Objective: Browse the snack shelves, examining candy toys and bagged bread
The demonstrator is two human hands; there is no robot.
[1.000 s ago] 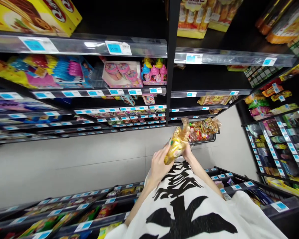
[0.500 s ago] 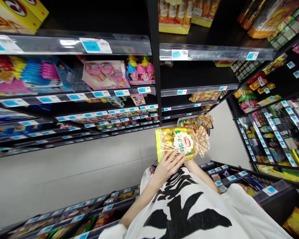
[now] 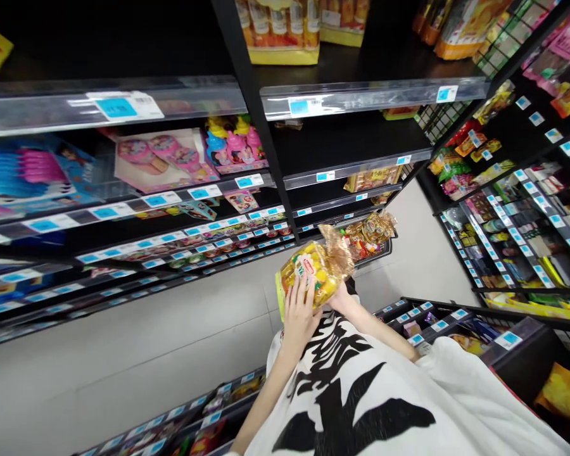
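Observation:
Between my hands is a clear plastic bag of yellow bread rolls point(image 3: 319, 254), with an oval label on its front and a crinkled gold neck at the upper right. My left hand point(image 3: 299, 307) presses its fingers across the front of the bag. Behind the bag's lower right side is my right hand point(image 3: 339, 299), supporting it; most of its fingers are hidden. The bag tilts, neck up, in front of my body. Beyond it on the floor stands a dark shopping basket point(image 3: 384, 250) filled with packaged goods.
Tall black shelves point(image 3: 351, 134) with price tags rise ahead, carrying boxed toys point(image 3: 164, 158) and bagged snacks point(image 3: 280, 31). More shelving point(image 3: 517, 237) stands to the right, and low shelves point(image 3: 209, 421) run close behind me. Grey tiled floor point(image 3: 171, 335) lies between.
The bag has turned from lying nearly level to tilted, its gold neck swinging upward. My right hand now shows at its lower right. The view has shifted to the right.

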